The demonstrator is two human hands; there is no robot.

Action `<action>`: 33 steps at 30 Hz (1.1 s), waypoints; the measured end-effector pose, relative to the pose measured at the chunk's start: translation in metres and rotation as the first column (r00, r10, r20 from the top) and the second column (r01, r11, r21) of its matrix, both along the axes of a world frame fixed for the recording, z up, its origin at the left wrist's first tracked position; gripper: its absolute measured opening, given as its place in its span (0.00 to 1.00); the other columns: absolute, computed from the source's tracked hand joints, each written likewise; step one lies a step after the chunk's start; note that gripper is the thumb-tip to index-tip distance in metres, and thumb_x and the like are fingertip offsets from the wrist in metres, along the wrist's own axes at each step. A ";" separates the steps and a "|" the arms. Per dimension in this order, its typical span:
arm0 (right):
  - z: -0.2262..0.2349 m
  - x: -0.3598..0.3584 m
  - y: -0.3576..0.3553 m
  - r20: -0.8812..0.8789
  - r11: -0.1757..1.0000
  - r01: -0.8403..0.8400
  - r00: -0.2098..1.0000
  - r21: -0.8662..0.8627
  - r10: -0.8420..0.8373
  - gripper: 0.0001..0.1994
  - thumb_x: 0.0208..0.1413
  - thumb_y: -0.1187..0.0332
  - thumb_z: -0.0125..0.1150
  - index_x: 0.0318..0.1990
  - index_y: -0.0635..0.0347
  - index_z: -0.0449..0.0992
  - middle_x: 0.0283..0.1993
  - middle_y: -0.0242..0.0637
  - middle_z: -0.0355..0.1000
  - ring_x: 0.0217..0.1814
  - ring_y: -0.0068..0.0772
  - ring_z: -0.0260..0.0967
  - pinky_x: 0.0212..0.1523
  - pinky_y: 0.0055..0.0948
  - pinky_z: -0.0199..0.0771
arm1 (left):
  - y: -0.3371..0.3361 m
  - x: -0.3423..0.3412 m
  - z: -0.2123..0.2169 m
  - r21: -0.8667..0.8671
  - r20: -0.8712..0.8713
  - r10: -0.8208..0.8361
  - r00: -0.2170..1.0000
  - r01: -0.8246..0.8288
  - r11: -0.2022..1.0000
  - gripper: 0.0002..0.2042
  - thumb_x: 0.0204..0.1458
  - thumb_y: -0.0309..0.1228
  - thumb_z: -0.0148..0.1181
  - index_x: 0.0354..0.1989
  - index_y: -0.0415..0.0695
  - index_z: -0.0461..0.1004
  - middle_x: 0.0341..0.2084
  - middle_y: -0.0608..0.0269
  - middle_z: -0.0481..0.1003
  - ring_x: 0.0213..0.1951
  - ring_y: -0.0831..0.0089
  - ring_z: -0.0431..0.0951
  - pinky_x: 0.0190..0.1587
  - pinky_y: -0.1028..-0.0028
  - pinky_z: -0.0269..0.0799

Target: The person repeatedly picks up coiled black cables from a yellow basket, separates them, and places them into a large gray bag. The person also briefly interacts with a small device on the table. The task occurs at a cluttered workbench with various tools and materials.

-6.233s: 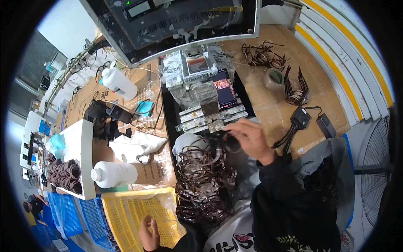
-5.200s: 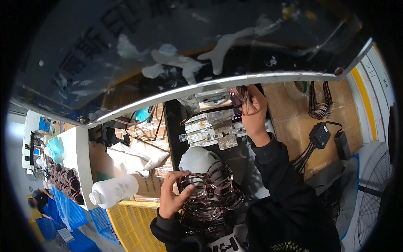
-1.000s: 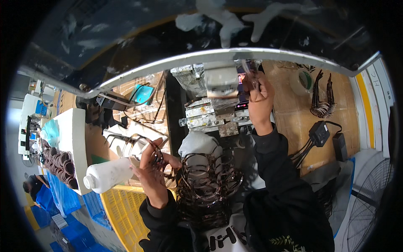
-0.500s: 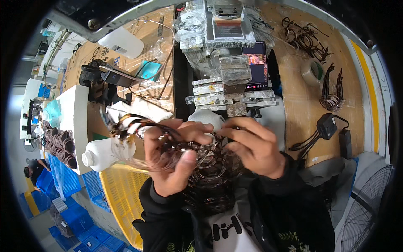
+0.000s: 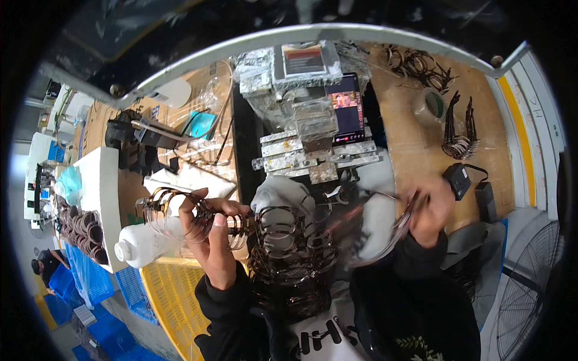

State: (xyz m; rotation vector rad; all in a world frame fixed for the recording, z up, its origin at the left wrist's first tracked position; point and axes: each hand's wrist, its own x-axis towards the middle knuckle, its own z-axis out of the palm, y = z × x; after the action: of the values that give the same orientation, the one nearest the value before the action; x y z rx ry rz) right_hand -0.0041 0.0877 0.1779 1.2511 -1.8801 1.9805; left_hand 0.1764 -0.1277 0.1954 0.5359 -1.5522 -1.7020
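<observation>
My left hand (image 5: 212,243) is closed around a row of brown tortoiseshell eyeglass frames (image 5: 161,207), nested side by side, with rims sticking out on both sides of the fingers. Below and right of it, a tall stack of similar brown eyeglass frames (image 5: 290,262) rises in front of my body. Off to the right, my right hand (image 5: 431,207) is smeared by motion, with an eyeglass frame (image 5: 394,231) in its fingers; that frame's rims are blurred, and whether it is a single one cannot be made out.
Ahead stands a tape-wrapped machine (image 5: 313,123), with a lit phone (image 5: 346,108) against it. On the right bench lie a tape roll (image 5: 426,107), bundled eyeglass frames (image 5: 460,146) and a black adapter (image 5: 456,180). Leftward are a white bottle (image 5: 147,243) and a yellow crate (image 5: 171,295); a fan (image 5: 530,295) is far right.
My right hand has moved away from the left hand and the stack, out to the right, carrying an eyeglass frame. My left hand has shifted slightly left with its row. The whole view has tilted.
</observation>
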 end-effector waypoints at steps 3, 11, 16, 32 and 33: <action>-0.024 -0.032 -0.039 0.315 0.954 0.072 0.949 -0.290 0.024 0.09 0.59 0.70 0.48 0.41 0.67 0.69 0.29 0.32 0.67 0.26 0.17 0.59 0.25 0.18 0.59 | 0.000 -0.002 -0.003 0.032 0.017 -0.047 0.999 0.046 0.998 0.19 0.51 0.24 0.47 0.52 0.36 0.57 0.28 0.56 0.68 0.33 0.65 0.71 0.43 0.64 0.69; -0.053 -0.057 -0.113 0.414 0.974 0.060 0.909 -0.219 0.037 0.10 0.63 0.67 0.46 0.41 0.63 0.71 0.24 0.23 0.62 0.25 0.13 0.53 0.24 0.14 0.52 | 0.003 0.004 -0.008 0.056 0.056 -0.082 0.995 0.079 0.995 0.17 0.53 0.23 0.45 0.52 0.36 0.56 0.29 0.54 0.69 0.34 0.67 0.71 0.43 0.66 0.69; -0.063 -0.061 -0.116 0.474 0.969 0.085 0.880 -0.232 0.037 0.06 0.59 0.67 0.51 0.36 0.59 0.70 0.29 0.25 0.65 0.29 0.14 0.59 0.25 0.14 0.59 | 0.005 0.003 -0.013 0.134 0.031 -0.056 0.998 0.052 0.990 0.24 0.58 0.46 0.38 0.51 0.35 0.57 0.27 0.54 0.69 0.29 0.67 0.72 0.36 0.68 0.72; -0.011 0.060 -0.076 0.026 0.932 -0.288 0.957 0.219 0.289 0.17 0.40 0.83 0.60 0.42 0.63 0.74 0.32 0.38 0.71 0.26 0.36 0.71 0.24 0.29 0.71 | 0.020 -0.005 0.008 -0.075 -0.040 -0.352 0.935 0.349 0.934 0.35 0.47 0.23 0.62 0.60 0.41 0.45 0.42 0.49 0.68 0.42 0.68 0.71 0.47 0.70 0.66; -0.008 0.061 -0.069 0.095 0.911 -0.290 0.957 0.294 0.274 0.17 0.41 0.78 0.64 0.43 0.58 0.75 0.36 0.37 0.70 0.28 0.34 0.72 0.26 0.29 0.71 | 0.019 -0.005 0.007 -0.132 -0.093 -0.368 0.925 0.355 0.926 0.33 0.47 0.22 0.60 0.58 0.40 0.46 0.39 0.49 0.70 0.42 0.67 0.71 0.48 0.69 0.65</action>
State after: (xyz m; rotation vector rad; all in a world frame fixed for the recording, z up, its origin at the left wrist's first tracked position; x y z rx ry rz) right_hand 0.0571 0.0190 0.1698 1.6537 -2.2068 1.9150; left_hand 0.1712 -0.1085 0.2024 0.0888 -1.7281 -1.8633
